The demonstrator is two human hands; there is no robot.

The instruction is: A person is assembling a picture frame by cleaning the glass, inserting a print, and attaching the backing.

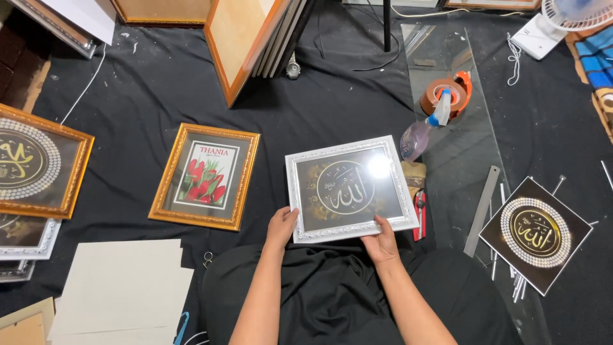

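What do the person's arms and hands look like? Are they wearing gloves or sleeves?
No gloves. The left hand and right hand are both bare, and so are the forearms, with no sleeves reaching them. I can't see any rings, watch or bracelets. The only clothing in view is black fabric over the lap, between the two arms.
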